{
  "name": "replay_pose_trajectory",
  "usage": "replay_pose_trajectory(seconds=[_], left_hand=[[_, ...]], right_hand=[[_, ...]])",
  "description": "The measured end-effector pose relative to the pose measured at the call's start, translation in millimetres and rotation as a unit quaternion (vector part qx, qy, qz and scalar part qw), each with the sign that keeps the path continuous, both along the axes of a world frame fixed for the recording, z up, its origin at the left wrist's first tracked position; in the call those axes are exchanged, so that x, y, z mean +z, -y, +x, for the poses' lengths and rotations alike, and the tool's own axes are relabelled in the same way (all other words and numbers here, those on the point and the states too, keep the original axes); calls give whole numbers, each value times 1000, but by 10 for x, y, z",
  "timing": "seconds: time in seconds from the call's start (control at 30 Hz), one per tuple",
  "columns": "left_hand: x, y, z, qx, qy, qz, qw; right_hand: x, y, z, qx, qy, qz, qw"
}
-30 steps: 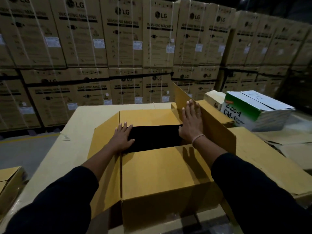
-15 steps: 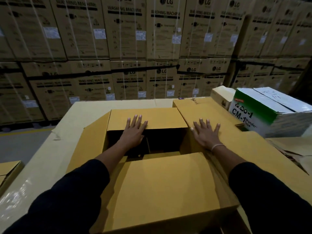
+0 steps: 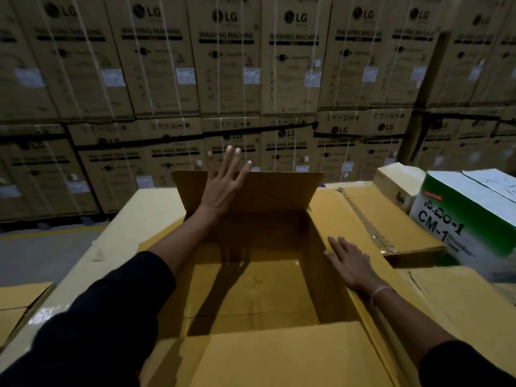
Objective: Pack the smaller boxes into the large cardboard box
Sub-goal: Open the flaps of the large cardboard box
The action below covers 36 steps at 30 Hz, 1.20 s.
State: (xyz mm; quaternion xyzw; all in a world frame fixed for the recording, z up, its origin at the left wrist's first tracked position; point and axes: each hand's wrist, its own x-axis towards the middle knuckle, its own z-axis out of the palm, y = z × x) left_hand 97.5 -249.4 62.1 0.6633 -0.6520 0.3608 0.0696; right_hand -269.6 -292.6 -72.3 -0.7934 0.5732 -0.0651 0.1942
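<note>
The large cardboard box point(image 3: 279, 199) stands open right below me, and its brown floor is bare. My left hand point(image 3: 223, 182) lies flat with spread fingers against the far flap, which stands upright. My right hand point(image 3: 350, 263) presses flat on the right flap, which is folded outward. The near flap points toward me. A green-and-white box point(image 3: 469, 219) marked CM-1 sits to the right, with a small tan box point(image 3: 396, 185) just behind it.
A broad cardboard-covered surface point(image 3: 145, 213) carries everything. Another brown carton point(image 3: 19, 303) sits low at the left edge. A wall of stacked washing machine cartons point(image 3: 229, 74) fills the background, beyond a strip of grey floor point(image 3: 42, 247) at left.
My left hand has pushed the far flap from lying flat to standing upright, so the box's inside now shows. My right hand stays on the right flap. The camera has moved closer.
</note>
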Motion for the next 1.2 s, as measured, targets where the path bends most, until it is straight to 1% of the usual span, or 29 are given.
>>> replay_pose_trajectory(seconds=[0.1, 0.17, 0.27, 0.4, 0.47, 0.53, 0.57, 0.63, 0.7, 0.77, 0.83, 0.93, 1.0, 1.03, 1.07, 1.13, 1.2], left_hand=[[64, 346, -27, 29, -50, 4, 998], [-2, 539, -44, 41, -97, 27, 994], [-233, 721, -74, 59, -154, 101, 981], [-762, 698, -106, 90, -225, 214, 946], [-1014, 608, -77, 110, -221, 257, 934], [-1131, 516, -33, 114, -185, 272, 937], [-1133, 477, -16, 108, -182, 274, 938], [-1076, 404, 3, 94, -208, 288, 930], [-990, 316, -9, 81, -239, 317, 914], [-918, 175, -36, 69, -277, 356, 890], [-891, -21, -80, 64, -310, 405, 858], [-952, -494, -186, 46, -364, 500, 784], [-1000, -866, -272, 33, -399, 540, 740], [-1002, -1067, -304, 29, -426, 550, 718], [-993, -1228, -335, 23, -458, 557, 692], [-930, -1507, -381, 17, -507, 573, 644], [-829, -1782, -401, 20, -523, 586, 619]], right_hand=[[-59, 81, 5, 16, 11, -4, 1000], [-98, 111, 8, 23, 12, -15, 1000], [-148, 155, 17, 25, 10, -26, 999], [-173, 204, -5, 38, 9, -20, 999], [-206, 226, -15, 42, 10, -24, 999], [-230, 248, -21, 44, 10, -26, 999], [-233, 253, -26, 44, 11, -24, 999], [-217, 236, -22, 43, 12, -22, 999], [-161, 190, -9, 43, 12, -18, 999], [-70, 114, 11, 48, 3, -20, 999], [28, 12, 49, 68, -19, -35, 997], [148, -276, 197, 140, -72, -74, 985], [217, -552, 337, 180, -92, -76, 976], [253, -721, 416, 191, -86, -54, 976], [293, -865, 488, 186, -71, -10, 980], [399, -1122, 595, 148, -42, 114, 982], [543, -1382, 648, 118, -49, 215, 968]])
